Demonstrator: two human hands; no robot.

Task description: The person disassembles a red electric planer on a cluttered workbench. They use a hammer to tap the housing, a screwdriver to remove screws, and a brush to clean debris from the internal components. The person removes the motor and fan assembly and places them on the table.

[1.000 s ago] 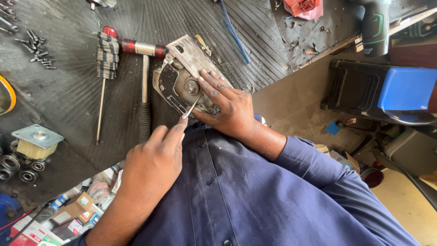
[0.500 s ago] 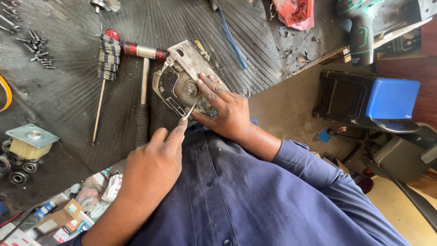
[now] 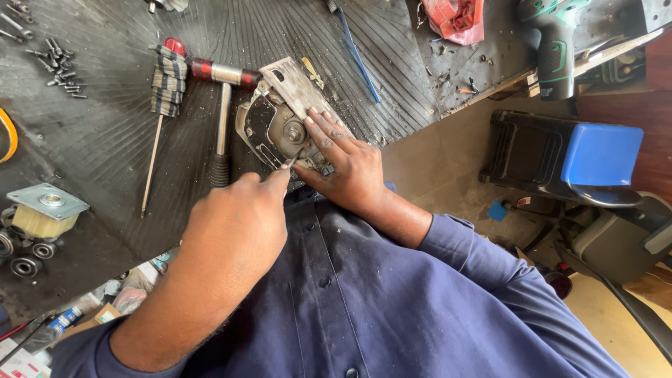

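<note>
Work piece: a grey metal mechanism (image 3: 276, 119), a flat plate carrying a round hub and a dark cover, lies on the ribbed black rubber mat (image 3: 105, 133) at the near edge of the bench, just in front of the person's chest.
Right hand (image 3: 350, 164): spread flat, fingers apart, pressing on the right and near part of the mechanism to pin it to the mat (it grips nothing).
Left hand (image 3: 238, 224): closed, thumb and fingers pinched together on a thin metal pick (image 3: 295, 158); how much of the tool lies inside the fist cannot be told.
Pick tip: at the near side of the round hub, touching or just short of it (too small to tell which).
Step in hand: by the look of it, prying or working at a small part beside the hub while the plate is held down.
Next move calls for: a small, steady push at the tip, with firm downward pressure from the right hand so the plate does not skid.
Left of the mechanism: a hammer (image 3: 222, 112) with a red and silver head, its head touching the plate; further left a screwdriver (image 3: 168, 77) wrapped in striped cloth.
Far left: loose screws (image 3: 59, 52).
Far right: a green cordless drill (image 3: 556, 49).
</note>
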